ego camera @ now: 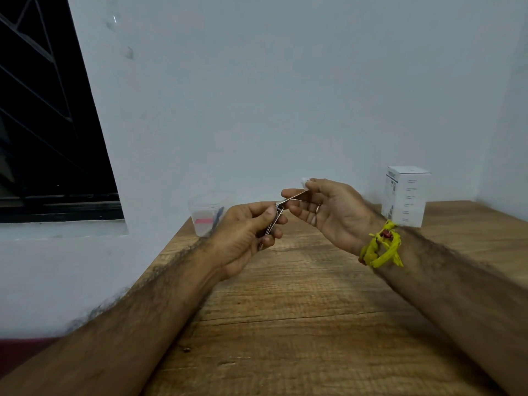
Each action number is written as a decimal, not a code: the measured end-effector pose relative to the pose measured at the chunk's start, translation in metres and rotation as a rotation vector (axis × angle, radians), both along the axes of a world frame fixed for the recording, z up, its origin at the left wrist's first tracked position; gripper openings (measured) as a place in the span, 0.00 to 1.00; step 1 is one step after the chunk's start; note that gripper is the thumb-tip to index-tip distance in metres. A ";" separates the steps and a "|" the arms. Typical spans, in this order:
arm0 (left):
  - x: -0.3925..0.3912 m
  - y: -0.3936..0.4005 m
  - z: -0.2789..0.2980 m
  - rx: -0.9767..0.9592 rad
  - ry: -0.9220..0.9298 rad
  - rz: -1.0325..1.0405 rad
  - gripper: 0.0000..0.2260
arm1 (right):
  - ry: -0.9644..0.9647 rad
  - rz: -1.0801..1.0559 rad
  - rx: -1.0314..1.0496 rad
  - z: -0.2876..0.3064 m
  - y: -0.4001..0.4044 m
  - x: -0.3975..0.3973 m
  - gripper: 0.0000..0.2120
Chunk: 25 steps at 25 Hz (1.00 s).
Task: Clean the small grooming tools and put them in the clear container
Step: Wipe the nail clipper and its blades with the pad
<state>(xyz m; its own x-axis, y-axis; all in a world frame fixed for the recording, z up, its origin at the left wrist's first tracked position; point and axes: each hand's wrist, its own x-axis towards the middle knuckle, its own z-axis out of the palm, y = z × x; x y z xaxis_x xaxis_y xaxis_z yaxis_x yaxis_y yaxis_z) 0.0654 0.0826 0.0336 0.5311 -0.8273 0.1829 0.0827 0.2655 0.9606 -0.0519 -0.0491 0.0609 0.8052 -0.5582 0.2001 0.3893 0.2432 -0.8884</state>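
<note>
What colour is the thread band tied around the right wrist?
Yellow, with a small red spot: the thread band, seen in the head view.

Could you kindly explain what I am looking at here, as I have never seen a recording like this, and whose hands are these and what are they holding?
There is no machine here: this is one picture from a camera worn on a person's head, looking forward and down at their own two bare hands over a wooden table.

The left hand grips a small metal grooming tool, which looks like a nail clipper with its lever swung open. The right hand pinches the far end of that lever, and holds a small white wad, probably cotton or tissue, at its fingertips. A yellow thread band is tied round the right wrist.

On the table near the wall stand a clear container, with something pink and something dark inside, and a white box.
</note>
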 end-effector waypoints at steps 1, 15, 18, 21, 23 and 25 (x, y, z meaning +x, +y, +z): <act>0.000 0.001 0.000 0.010 -0.021 0.004 0.07 | 0.000 -0.002 -0.009 0.000 -0.001 0.000 0.05; -0.004 -0.003 -0.003 0.230 -0.267 0.257 0.06 | 0.178 -0.496 -0.932 -0.010 0.009 0.005 0.03; -0.002 -0.004 0.002 0.195 -0.091 0.156 0.09 | 0.135 -0.553 -0.932 -0.008 0.008 0.004 0.03; -0.003 -0.001 0.004 0.143 0.034 0.001 0.10 | 0.112 -0.537 -0.927 -0.004 -0.001 0.000 0.02; -0.003 0.002 0.005 0.101 0.075 -0.049 0.09 | 0.112 -0.510 -0.893 -0.001 -0.004 -0.001 0.02; -0.002 0.005 0.006 0.063 0.121 -0.078 0.10 | 0.112 -0.480 -0.806 0.001 -0.006 -0.002 0.01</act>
